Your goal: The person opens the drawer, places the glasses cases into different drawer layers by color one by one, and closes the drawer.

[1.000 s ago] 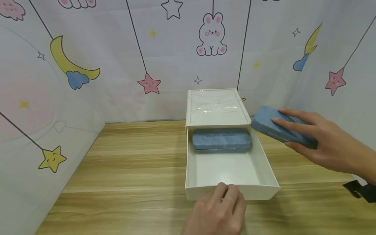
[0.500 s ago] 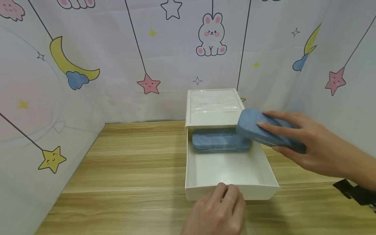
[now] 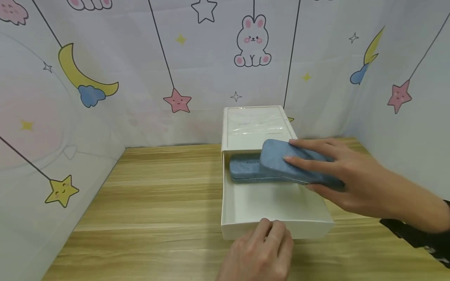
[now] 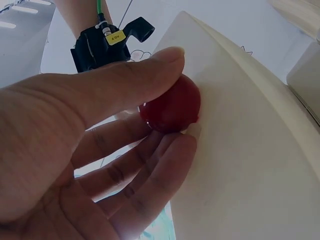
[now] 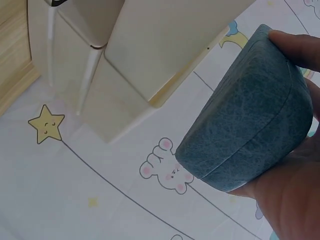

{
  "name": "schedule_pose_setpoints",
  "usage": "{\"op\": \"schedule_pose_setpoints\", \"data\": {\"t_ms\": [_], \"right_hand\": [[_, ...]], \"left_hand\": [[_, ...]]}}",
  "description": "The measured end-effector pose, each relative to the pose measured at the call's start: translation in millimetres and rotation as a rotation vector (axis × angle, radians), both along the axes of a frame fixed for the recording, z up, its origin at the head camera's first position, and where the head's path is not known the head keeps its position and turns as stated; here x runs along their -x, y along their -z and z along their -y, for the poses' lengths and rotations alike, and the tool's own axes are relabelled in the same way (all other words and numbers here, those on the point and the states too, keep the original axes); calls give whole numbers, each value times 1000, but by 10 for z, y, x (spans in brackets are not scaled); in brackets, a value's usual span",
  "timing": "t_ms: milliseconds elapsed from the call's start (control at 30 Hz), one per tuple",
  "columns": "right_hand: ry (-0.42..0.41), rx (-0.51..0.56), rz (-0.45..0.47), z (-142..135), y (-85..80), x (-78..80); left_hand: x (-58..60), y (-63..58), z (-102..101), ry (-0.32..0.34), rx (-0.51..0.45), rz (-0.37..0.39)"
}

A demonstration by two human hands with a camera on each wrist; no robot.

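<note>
A white drawer (image 3: 277,229) is pulled out of its white box (image 3: 258,127) on the table. My left hand (image 3: 258,251) is at the drawer's front; in the left wrist view its thumb and fingers pinch a round red knob (image 4: 172,107) there. One blue glasses case (image 3: 242,168) lies crosswise at the back of the drawer. A second blue glasses case (image 3: 284,158), tilted, is gripped by my right hand (image 3: 337,171) over the drawer's right side. It overlaps the first case in the head view. The right wrist view shows this held case (image 5: 250,115) close up.
The box and drawer rest on a wood-grain table (image 3: 158,203). Behind and at the sides hangs a white cloth (image 3: 204,70) printed with stars, moons and a rabbit. A black strap (image 3: 415,234) sits at the right wrist.
My right hand has carried the held glasses case leftward and slightly down, from beside the box to over the drawer. The left hand and drawer have stayed put.
</note>
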State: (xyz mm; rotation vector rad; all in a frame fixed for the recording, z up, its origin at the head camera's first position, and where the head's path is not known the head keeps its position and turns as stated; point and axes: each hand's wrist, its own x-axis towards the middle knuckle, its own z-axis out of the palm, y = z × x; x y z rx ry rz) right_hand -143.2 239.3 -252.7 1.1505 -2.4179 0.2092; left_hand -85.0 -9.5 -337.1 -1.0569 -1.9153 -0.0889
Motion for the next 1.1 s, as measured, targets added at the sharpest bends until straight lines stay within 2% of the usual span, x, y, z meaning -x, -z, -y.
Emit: {"op": "schedule_pose_setpoints", "data": {"t_ms": [233,600,733,867,1100], "right_hand": [[-43,-32,72,205,13,11],[-50,-73,301,409,51,23],[-50,-77,338,446,80,22],[-75,-85,347,481,109,28],[-105,-119,381,525,147,12]], "left_hand": [[15,11,10,-12,-2,-59],[-4,8,39,-2,23,-19],[-8,16,47,-7,21,-28],[-22,15,55,-4,22,-7],[-66,16,67,-11,37,85]]}}
